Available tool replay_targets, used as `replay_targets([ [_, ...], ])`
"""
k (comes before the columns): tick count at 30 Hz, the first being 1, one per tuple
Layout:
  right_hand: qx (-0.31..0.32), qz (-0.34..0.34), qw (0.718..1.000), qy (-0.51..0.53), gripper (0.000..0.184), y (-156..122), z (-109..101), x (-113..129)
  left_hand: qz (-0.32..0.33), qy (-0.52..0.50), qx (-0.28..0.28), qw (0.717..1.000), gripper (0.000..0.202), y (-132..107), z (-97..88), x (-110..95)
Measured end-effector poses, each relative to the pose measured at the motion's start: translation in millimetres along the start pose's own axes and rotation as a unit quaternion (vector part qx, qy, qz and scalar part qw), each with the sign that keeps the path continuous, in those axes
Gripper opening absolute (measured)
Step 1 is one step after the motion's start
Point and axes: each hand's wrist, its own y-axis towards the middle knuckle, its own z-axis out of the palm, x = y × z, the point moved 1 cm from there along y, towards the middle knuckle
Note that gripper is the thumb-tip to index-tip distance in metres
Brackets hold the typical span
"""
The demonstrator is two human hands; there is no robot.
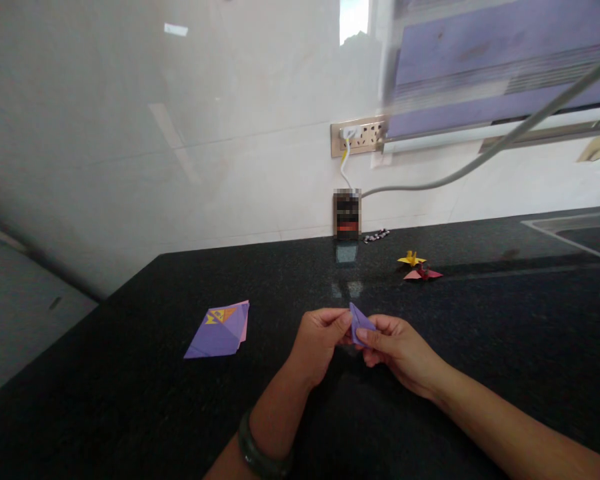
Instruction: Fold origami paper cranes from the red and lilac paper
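Both of my hands meet over the black counter (130, 400) and pinch one small folded purple paper piece (360, 319). My left hand (320, 341) grips its left side with thumb and fingers closed. My right hand (397, 350) holds its right side, fingers curled round it. A point of the paper sticks up between the two hands. A dark bangle (260, 457) sits on my left wrist.
A stack of purple and pink paper sheets (220, 329) lies to the left. A yellow folded figure (411, 258) and a red one (423, 273) sit at the back right. A phone (347, 213) leans on the wall, cabled to a socket strip (360, 137). Small beads (377, 235) lie beside it.
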Motion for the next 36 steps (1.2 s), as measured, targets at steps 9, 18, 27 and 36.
replay_targets([
  [9, -0.012, -0.008, 0.999, -0.043, 0.02, 0, 1, -1, -0.004, -0.036, 0.003, 0.999, 0.032, 0, 0.8, 4],
  [18, -0.009, -0.023, 0.995, -0.094, 0.021, 0, 0, -1, 0.012, 0.054, -0.055, 0.997, 0.029, 2, -0.1, 6],
  [27, -0.01, -0.02, 0.994, -0.102, 0.019, 0, -1, -1, 0.037, 0.109, -0.1, 0.988, 0.023, 1, 1.4, 6],
  [36, -0.014, -0.016, 0.993, -0.117, 0.018, 0, 0, 0, 0.061, 0.172, -0.117, 0.976, 0.024, 0, 0.1, 10],
])
